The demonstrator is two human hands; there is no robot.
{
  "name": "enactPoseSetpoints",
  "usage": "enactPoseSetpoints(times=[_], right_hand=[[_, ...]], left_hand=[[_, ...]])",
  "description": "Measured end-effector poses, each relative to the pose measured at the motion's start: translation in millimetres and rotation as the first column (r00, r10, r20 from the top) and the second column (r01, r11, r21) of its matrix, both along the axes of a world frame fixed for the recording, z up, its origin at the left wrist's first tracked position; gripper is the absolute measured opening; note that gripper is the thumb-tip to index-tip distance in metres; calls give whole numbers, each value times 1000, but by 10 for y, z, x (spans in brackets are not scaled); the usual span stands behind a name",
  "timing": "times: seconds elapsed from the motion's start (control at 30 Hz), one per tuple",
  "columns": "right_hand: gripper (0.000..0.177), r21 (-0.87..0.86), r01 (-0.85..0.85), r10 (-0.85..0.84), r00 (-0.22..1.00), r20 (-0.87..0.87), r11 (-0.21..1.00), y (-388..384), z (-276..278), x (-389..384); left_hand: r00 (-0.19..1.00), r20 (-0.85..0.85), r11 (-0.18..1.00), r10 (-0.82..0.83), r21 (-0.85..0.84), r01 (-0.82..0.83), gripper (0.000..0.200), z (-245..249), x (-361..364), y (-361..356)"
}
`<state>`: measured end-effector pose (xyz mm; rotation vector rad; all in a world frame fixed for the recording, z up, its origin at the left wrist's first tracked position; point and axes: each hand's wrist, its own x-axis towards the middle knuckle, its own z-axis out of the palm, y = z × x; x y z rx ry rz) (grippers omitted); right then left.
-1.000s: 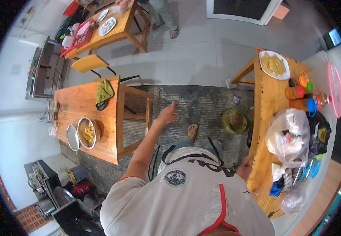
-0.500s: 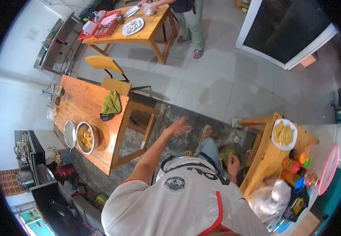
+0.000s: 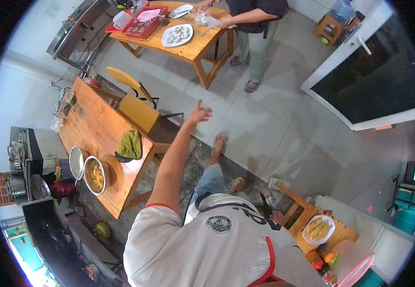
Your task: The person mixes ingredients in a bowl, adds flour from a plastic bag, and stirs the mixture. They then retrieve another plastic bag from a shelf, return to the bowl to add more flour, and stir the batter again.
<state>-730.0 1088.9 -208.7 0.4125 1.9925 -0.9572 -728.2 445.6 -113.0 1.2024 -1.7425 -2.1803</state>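
My left hand (image 3: 200, 114) is stretched out ahead of me over the tiled floor, its fingers apart and nothing in it. My right hand (image 3: 278, 217) hangs low beside my body, near the corner of the small wooden table (image 3: 346, 234); its fingers are partly hidden and too small to read. On that table, close to this hand, sits a white dish of yellowish food pieces (image 3: 318, 229). To my left, a metal bowl of yellow food (image 3: 95, 175) and a strainer (image 3: 77, 162) stand on a wooden table (image 3: 97, 138) with a green cloth (image 3: 130, 145).
A yellow chair (image 3: 138, 112) stands beyond the left table. Farther off, another person (image 3: 255, 33) handles a plastic bag at a table with a plate of white round items (image 3: 177, 35) and a red basket (image 3: 143, 28). A white-framed door (image 3: 365, 71) is at right.
I have stepped forward, my feet changing places. My left hand has swung farther ahead, and my right hand sits lower beside me. The other person's hands have moved slightly with the bag.
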Motion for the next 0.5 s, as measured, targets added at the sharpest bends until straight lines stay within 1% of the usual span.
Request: enactPoseSetpoints(times=[0.07,0.17,0.2,0.3,0.33,0.4,0.43,0.47,0.5], right_hand=[[15,70,-86,86,996,-5,994,-66,-147,-102],[16,153,-179,183,983,-13,972,-385,-268,-318],[16,169,-198,203,979,-17,966,-494,-267,-403],[17,157,-157,167,985,-51,975,-1058,-138,-769],[17,146,-133,145,987,-70,980,-1271,-61,-924],[18,121,-103,116,987,-111,987,-1600,58,-1238],[19,113,-93,108,986,-129,989,-1718,131,-1384],[19,106,-81,96,984,-147,991,-1857,207,-1526],[19,98,-73,88,984,-158,993,-1998,273,-1669]], left_hand=[[994,-2,994,107,29,-107,79,120,-321,-529],[977,-47,978,208,23,-207,78,215,-832,-1299],[970,-72,972,230,57,-226,79,197,-1003,-1583],[961,-68,963,267,64,-263,79,445,-1413,-2193],[969,-35,968,245,63,-242,77,479,-1551,-2431],[974,-17,973,227,-26,-228,70,624,-1828,-2818],[975,3,973,222,-58,-222,67,624,-1903,-2953],[981,-45,982,187,-2,-188,54,386,-1979,-3246],[980,-43,978,196,74,-193,71,187,-2087,-3517]])
